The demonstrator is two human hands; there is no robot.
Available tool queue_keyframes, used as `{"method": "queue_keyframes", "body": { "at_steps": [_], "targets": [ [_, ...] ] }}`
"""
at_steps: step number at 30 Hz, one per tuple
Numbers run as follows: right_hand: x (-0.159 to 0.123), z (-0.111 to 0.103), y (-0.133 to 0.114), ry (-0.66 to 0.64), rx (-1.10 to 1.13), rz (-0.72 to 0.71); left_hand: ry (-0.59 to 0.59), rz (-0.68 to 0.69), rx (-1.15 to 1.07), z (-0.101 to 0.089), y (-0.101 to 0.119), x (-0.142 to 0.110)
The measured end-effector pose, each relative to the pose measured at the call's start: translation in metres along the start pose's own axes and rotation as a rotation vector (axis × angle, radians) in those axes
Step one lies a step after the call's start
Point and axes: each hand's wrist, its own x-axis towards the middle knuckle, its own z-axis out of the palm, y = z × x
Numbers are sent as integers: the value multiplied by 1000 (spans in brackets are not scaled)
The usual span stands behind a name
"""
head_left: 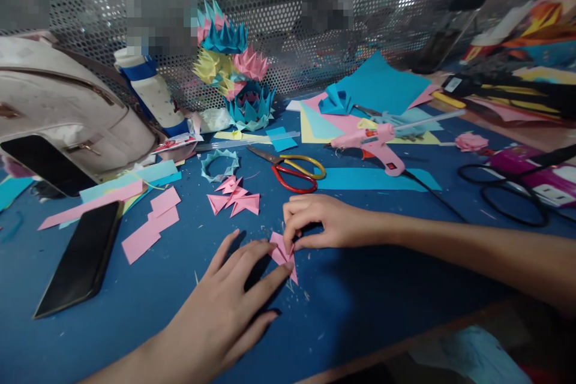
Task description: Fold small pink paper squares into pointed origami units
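Observation:
A small piece of pink paper (279, 245), folded into points, lies flat on the blue table. My left hand (243, 288) has its fingers spread, and two fingertips press on the paper's left and lower parts. With thumb and fingers pinched together, my right hand (321, 223) holds the paper's upper right edge. Just beyond my hands sit several folded pink paper triangles (238, 198) in a small pile. Behind them is a light blue ring of folded paper (220, 166). Scissors (292, 169) with one red and one yellow handle lie partly open nearby.
A pink glue gun (373, 143) rests over a blue paper strip (387, 179), its cord trailing right. Pink rectangles (150, 228) and a dark phone (81, 261) lie left. Behind stand a bottle (150, 93), a bag (58, 96) and a folded-paper stack (249, 105).

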Motion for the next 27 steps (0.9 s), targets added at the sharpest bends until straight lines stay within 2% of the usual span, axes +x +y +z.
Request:
{"method": "queue_keyframes", "body": {
  "at_steps": [10, 16, 19, 27],
  "targets": [
    [0, -8, 7, -47, 60, -103, 12, -4, 41, -2, 1, 3],
    [0, -15, 10, -120, 95, -152, -31, 117, 39, -7, 0, 4],
    [0, -17, 10, -123, 141, -111, -67, 168, 2, -8, 1, 6],
    [2, -19, 6, -158, 62, 3, -28, 110, 7, -1, 9, 13]
  ]
}}
